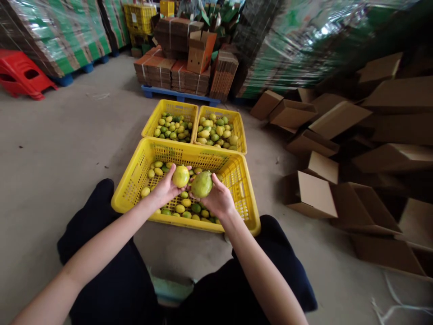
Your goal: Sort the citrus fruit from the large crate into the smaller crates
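My left hand (166, 188) is closed around a yellow lemon (180, 176) tinged with green. Beside it, my right hand (219, 197) grips a larger green lemon (202, 184). Both fruits are held close together above a big yellow plastic crate (133, 174). Inside that crate lie several loose yellow and green lemons (186, 202), partly hidden by my hands. Directly behind stand two smaller yellow crates, the left crate (149, 122) and the right crate (241, 131), each holding many lemons of mixed yellow and green.
Open cardboard boxes (316, 192) are heaped on the floor to the right. At the back, bundled flat cardboard (157, 67) rests on a blue pallet (169, 93). Wrapped green stacks (67, 31) stand behind at both sides. A red plastic stool (23, 72) is at the far left.
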Tool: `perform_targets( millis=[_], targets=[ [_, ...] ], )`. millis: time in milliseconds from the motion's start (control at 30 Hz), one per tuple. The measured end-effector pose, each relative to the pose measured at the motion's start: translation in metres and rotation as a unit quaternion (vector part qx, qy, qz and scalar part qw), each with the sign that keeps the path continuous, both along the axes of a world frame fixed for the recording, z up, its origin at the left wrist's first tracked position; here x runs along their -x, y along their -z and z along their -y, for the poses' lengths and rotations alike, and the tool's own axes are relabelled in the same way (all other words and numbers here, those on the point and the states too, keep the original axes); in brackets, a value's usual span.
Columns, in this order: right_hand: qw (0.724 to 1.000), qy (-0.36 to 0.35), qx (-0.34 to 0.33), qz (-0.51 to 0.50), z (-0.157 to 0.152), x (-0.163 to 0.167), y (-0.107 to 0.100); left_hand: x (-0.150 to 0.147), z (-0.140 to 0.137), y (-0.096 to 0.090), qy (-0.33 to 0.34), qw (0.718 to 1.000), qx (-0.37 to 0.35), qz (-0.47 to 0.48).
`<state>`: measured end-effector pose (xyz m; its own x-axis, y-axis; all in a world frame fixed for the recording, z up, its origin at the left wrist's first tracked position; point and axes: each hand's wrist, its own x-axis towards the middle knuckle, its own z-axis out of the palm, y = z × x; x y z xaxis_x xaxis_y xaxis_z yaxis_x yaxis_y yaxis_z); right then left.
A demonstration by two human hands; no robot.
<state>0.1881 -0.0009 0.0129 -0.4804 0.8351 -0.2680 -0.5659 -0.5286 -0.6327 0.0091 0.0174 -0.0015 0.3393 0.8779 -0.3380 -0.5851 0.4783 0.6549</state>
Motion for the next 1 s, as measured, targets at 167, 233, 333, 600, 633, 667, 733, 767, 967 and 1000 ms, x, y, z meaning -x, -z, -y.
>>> perform_targets(
  millis=[167, 233, 333, 600, 633, 667, 733, 767, 967, 1000],
  targets=[
    [0.998, 0.046, 0.05, -0.009, 0.001, 0.0, -0.001, 0.0, 0.006, -0.004, 0.043, 0.999, -0.02, 0.025],
    [0.993, 0.09, 0.079, -0.005, -0.001, -0.003, -0.001, -0.003, 0.011, -0.003, 0.067, 0.997, -0.043, 0.023],
    [0.979, 0.158, 0.128, 0.024, -0.005, -0.016, -0.003, -0.005, 0.025, 0.006, 0.167, 0.977, -0.113, -0.068],
    [0.973, 0.206, 0.1, 0.04, 0.004, -0.063, -0.023, -0.003, 0.088, 0.056, 0.78, 0.605, -0.112, -0.111],
    [0.975, 0.199, 0.094, 0.04, 0.007, -0.066, -0.024, 0.0, 0.084, 0.055, 0.799, 0.587, -0.075, -0.104],
    [0.975, 0.195, 0.095, 0.038, 0.01, -0.069, -0.024, 0.006, 0.073, 0.051, 0.792, 0.596, -0.053, -0.12],
    [0.975, 0.19, 0.11, 0.026, 0.017, -0.072, -0.024, 0.023, 0.034, 0.027, 0.64, 0.731, -0.07, -0.227],
    [0.975, 0.189, 0.117, 0.018, 0.02, -0.072, -0.024, 0.033, 0.007, 0.01, 0.564, 0.781, -0.084, -0.257],
    [0.966, 0.205, 0.155, 0.013, 0.039, -0.08, -0.023, 0.089, -0.121, -0.06, -0.021, 0.935, -0.075, -0.345],
    [0.965, 0.208, 0.16, 0.019, 0.041, -0.082, -0.022, 0.093, -0.122, -0.054, -0.049, 0.932, -0.067, -0.353]
  ],
)
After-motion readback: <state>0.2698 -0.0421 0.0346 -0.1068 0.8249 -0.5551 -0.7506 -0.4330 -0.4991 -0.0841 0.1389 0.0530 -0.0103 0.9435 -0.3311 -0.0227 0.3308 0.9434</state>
